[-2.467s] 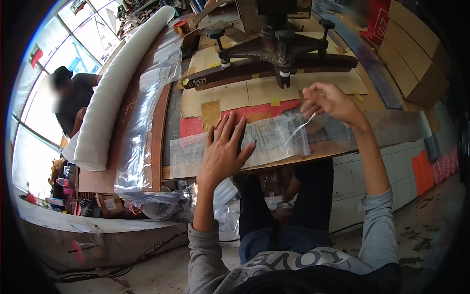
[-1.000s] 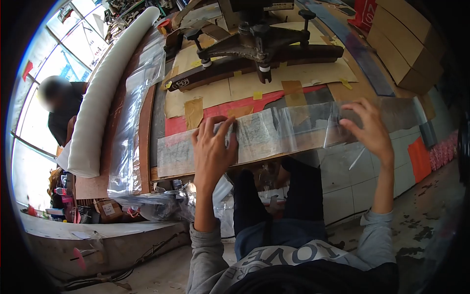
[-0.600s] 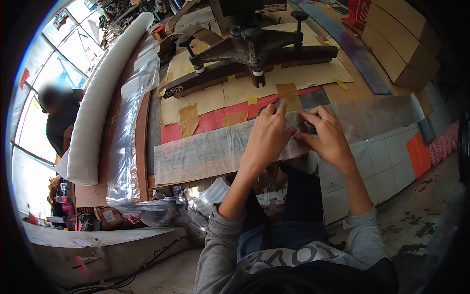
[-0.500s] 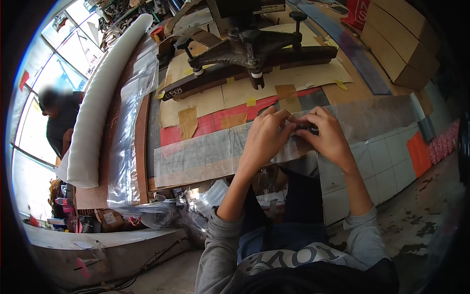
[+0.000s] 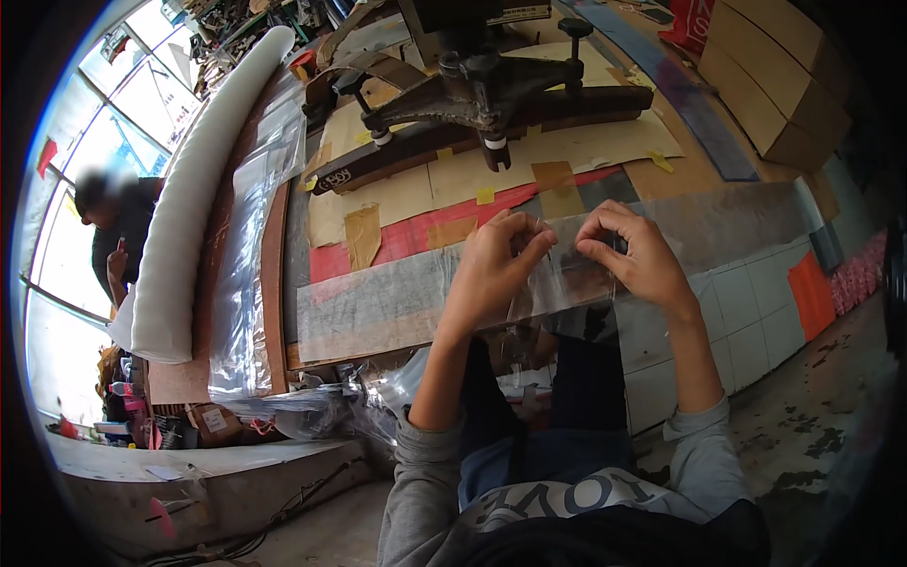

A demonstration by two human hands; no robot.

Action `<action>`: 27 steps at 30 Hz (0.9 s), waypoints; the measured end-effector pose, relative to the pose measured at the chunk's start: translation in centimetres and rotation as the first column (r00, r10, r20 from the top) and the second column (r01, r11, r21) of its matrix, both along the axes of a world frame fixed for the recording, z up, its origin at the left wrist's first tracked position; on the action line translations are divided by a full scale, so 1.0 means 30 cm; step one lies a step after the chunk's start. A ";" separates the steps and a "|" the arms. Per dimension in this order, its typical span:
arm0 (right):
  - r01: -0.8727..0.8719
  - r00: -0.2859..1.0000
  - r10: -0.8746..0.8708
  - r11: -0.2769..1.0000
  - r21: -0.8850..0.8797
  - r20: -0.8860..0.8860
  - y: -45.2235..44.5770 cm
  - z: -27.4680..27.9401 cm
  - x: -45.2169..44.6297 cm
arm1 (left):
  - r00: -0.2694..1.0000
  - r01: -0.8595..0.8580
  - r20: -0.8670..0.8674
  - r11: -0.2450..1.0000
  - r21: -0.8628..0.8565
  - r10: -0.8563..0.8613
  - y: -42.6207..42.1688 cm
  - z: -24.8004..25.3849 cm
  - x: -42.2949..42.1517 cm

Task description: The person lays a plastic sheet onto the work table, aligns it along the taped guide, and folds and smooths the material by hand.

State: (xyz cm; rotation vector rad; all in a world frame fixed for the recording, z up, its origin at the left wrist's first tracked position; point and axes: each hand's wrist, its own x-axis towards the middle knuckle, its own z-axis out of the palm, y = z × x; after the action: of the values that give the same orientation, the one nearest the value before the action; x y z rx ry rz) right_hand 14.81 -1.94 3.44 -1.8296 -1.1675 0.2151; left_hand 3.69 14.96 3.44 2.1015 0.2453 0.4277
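Observation:
Over the near edge of the work table, my left hand [image 5: 499, 260] has its thumb and fingertips pinched together on thin clear plastic film [image 5: 551, 276]. The film hangs in the gap between the hands and is hard to see against the table. Just to the right, my right hand [image 5: 642, 257] is curled with thumb and fingers together; whatever it pinches is too small to make out. Under both hands runs a long translucent sheet [image 5: 378, 307] along the table's front edge. Beyond them stands a black metal press with a long bar [image 5: 491, 128].
A large white foam roll [image 5: 194, 208] and folded clear plastic [image 5: 248, 283] lie at left. Cardboard boxes [image 5: 770, 80] stand at right behind a blue strip [image 5: 675, 104]. Brown tape pieces [image 5: 363, 236] stick to the red sheet. Another person [image 5: 123, 227] is beyond the roll.
My hands have moved apart from touching, the left one leftward and the right one rightward, with clear film now showing between them. The other person's hand has come up.

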 end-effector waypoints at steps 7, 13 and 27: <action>-0.044 0.993 0.067 0.972 -0.231 0.096 0.006 0.071 0.041 | 0.997 0.044 0.033 0.871 0.488 -0.070 0.071 -0.009 -0.116; 0.111 0.882 -0.068 0.992 -0.066 0.466 0.143 -0.072 -0.066 | 0.991 -0.132 0.105 0.785 0.606 0.086 0.012 -0.046 -0.087; 0.116 0.867 -0.127 0.992 0.053 0.482 0.144 -0.091 -0.084 | 0.975 -0.215 0.118 0.654 0.725 0.190 -0.003 -0.070 -0.085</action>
State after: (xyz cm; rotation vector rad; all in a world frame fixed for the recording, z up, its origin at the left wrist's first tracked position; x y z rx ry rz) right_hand 12.28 2.39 0.72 -1.9905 -1.3744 -0.3534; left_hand 1.15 14.86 1.34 2.8801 0.3296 0.7990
